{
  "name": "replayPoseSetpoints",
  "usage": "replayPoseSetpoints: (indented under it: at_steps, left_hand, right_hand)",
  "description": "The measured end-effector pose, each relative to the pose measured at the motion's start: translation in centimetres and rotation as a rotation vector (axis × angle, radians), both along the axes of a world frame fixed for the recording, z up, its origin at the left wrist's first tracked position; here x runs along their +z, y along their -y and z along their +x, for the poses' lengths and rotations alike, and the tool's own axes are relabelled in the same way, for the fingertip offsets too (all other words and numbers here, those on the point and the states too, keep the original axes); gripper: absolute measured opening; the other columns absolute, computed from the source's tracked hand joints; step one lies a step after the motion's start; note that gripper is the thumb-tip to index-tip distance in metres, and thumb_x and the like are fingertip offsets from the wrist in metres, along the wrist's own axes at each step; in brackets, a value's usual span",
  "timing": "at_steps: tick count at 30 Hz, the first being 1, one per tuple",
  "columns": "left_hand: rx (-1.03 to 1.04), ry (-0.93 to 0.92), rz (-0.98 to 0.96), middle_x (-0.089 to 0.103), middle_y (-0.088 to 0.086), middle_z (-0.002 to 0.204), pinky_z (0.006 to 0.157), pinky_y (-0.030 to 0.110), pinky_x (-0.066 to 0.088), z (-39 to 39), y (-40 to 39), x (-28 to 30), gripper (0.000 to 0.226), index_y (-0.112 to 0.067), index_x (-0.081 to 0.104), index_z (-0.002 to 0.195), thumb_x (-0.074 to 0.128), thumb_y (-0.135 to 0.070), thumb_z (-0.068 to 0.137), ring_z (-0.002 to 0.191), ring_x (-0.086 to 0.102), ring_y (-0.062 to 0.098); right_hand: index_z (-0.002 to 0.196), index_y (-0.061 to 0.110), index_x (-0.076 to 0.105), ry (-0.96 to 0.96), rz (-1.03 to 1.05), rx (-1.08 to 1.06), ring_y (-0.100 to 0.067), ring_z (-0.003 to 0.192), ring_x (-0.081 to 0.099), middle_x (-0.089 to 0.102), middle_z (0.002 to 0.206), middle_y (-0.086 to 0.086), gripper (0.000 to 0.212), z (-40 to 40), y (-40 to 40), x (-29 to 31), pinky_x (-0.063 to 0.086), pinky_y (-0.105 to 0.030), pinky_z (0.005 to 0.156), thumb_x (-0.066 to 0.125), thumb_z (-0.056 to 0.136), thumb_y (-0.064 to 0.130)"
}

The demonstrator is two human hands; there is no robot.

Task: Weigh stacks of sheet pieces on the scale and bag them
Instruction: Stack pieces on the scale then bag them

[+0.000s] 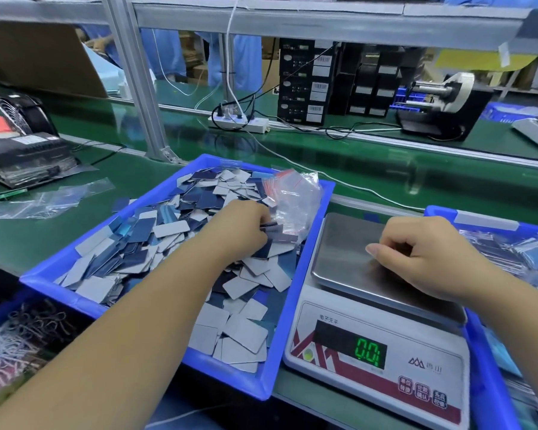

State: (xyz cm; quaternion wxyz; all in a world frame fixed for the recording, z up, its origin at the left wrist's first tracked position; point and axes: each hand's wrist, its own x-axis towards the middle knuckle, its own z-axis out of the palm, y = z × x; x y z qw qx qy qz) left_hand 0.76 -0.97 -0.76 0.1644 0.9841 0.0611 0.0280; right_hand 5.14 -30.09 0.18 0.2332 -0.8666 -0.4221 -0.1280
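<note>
Right now the left hand (246, 225), in the middle of the frame, is down in the big blue tray (305, 274) of loose sheet pieces (156, 243), its fingers curled around a thin stack of pieces (277, 232) pinched at the tray's right side, just below the crumpled bundle of clear zip bags (295, 197). The right hand (423, 256) hovers over the steel pan of the scale (348, 249) at centre right — its fingers are loosely curled, the forefinger stretched out to the left, and nothing shows in its grasp. The pan is bare and the green display (367, 352) shows about zero, so by my reading this stack has yet to be weighed.

A second blue tray (485, 221) at the right edge holds what look like already bagged pieces. At lower left lies a bin of tangled rubber bands (22, 330), and a few flat clear bags (44, 200) rest on the green counter (121, 169) at left.

What could go wrong from here: the stack is thin and slick-looking, held at one end, so pieces could fan out or slip back into the heap as it is lifted over the tray wall. The right hand sits so close above the pan that a brush against it would likely spoil the reading. And a stack set near the pan's edge could slide off — or shed a piece unnoticed, leaving the count short.
</note>
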Motion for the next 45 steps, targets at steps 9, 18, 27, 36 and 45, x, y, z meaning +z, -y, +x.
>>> replayPoseSetpoints:
  at_steps: [9, 18, 27, 36, 45]
  left_hand:
    - [-0.024, 0.168, -0.157, 0.061, 0.004, 0.073, 0.052, 0.029, 0.042, 0.4, 0.8, 4.9, 0.010, -0.017, 0.062, 0.078, 0.065, -0.009, 0.083, 0.061, 0.050, 0.019]
    - [-0.147, -0.034, -0.880, 0.073, 0.007, 0.088, 0.066, 0.031, 0.061, 2.1, 8.4, 3.8, 0.029, -0.017, 0.066, 0.095, 0.057, 0.008, 0.086, 0.068, 0.068, 0.011]
    - [-0.244, 0.097, -0.467, 0.069, -0.013, 0.088, 0.060, 0.016, 0.044, 3.2, 10.3, 1.6, 0.024, -0.035, 0.065, 0.107, 0.071, -0.026, 0.086, 0.073, 0.059, 0.003]
    - [-0.217, 0.026, -0.342, 0.049, -0.032, 0.090, 0.054, 0.004, 0.034, 2.6, 5.5, 2.3, 0.031, -0.042, 0.069, 0.098, 0.056, -0.014, 0.091, 0.072, 0.051, -0.019]
    - [-0.112, -0.364, 0.035, 0.055, -0.016, 0.095, 0.067, 0.031, 0.043, 0.8, 0.2, 1.7, 0.042, -0.040, 0.057, 0.098, 0.083, -0.057, 0.069, 0.080, 0.055, 0.005]
  right_hand:
    - [0.058, 0.020, 0.054, -0.043, 0.059, -0.058, -0.016, 0.066, 0.051, 0.052, 0.057, 0.007, 0.033, 0.1, 0.3, 0.5, 0.037, -0.019, 0.059, 0.067, 0.087, 0.027]
    - [0.053, 0.016, 0.046, -0.048, 0.186, -0.305, -0.009, 0.057, 0.043, 0.045, 0.051, 0.006, 0.043, 1.3, 1.5, 0.7, 0.030, -0.017, 0.053, 0.065, 0.091, 0.023]
    - [0.052, 0.014, 0.048, -0.166, 0.219, -0.455, -0.006, 0.048, 0.040, 0.046, 0.044, 0.012, 0.045, 2.2, 2.1, 0.4, 0.032, -0.016, 0.046, 0.062, 0.092, 0.028]
    - [0.060, 0.007, 0.057, -0.191, 0.156, -0.418, -0.016, 0.055, 0.041, 0.055, 0.057, -0.009, 0.042, 1.6, 1.4, 0.3, 0.035, -0.029, 0.053, 0.063, 0.092, 0.034]
    - [0.057, 0.011, 0.052, -0.174, 0.121, -0.306, -0.010, 0.055, 0.039, 0.047, 0.053, 0.001, 0.041, 0.9, 0.6, 0.4, 0.030, -0.019, 0.050, 0.064, 0.091, 0.029]
